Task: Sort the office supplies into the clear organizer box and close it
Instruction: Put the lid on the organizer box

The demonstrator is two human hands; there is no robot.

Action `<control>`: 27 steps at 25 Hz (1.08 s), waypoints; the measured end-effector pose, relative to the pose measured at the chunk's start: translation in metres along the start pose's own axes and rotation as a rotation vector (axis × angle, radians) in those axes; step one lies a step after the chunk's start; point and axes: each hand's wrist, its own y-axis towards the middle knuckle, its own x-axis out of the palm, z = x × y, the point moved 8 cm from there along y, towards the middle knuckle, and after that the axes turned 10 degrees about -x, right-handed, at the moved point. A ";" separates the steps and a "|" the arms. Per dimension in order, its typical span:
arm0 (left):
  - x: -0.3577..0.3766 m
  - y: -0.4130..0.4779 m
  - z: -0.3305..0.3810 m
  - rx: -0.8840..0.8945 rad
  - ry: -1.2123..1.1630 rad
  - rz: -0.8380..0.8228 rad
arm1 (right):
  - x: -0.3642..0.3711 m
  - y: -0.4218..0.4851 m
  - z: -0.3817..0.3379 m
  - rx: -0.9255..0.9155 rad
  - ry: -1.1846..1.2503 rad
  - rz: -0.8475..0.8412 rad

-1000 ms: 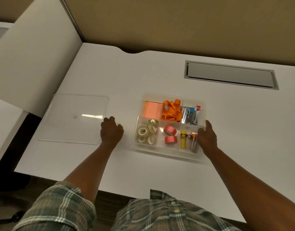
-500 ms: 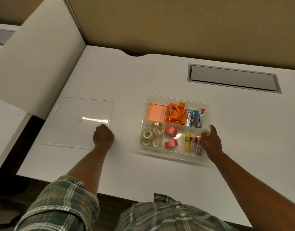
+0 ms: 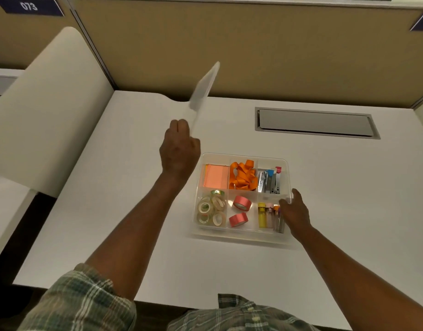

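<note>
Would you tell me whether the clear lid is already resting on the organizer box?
No, the left hand holds the clear lid tilted up in the air, while the organizer box sits open.

Clear glossy plastic organizer box (image 3: 286,163) and lid (image 3: 204,89) over matt white desk (image 3: 134,211)

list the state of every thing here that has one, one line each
organizer box: open, on the desk, all six compartments filled
clear lid: off the box, lifted in the air, tilted on edge
left hand: shut on the lid's lower end
right hand: resting on the box's right wall, steadying it
desk cable hatch: closed
</note>
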 end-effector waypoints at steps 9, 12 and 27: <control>-0.026 -0.018 0.059 -0.069 -0.814 -0.067 | -0.036 0.018 -0.045 -0.025 0.277 0.203; -0.001 -0.030 0.039 -0.292 -1.088 -0.235 | -0.050 0.027 -0.052 0.006 0.570 0.201; 0.100 -0.131 -0.072 -0.505 -0.139 -0.588 | -0.029 -0.013 -0.008 -0.209 -0.261 0.120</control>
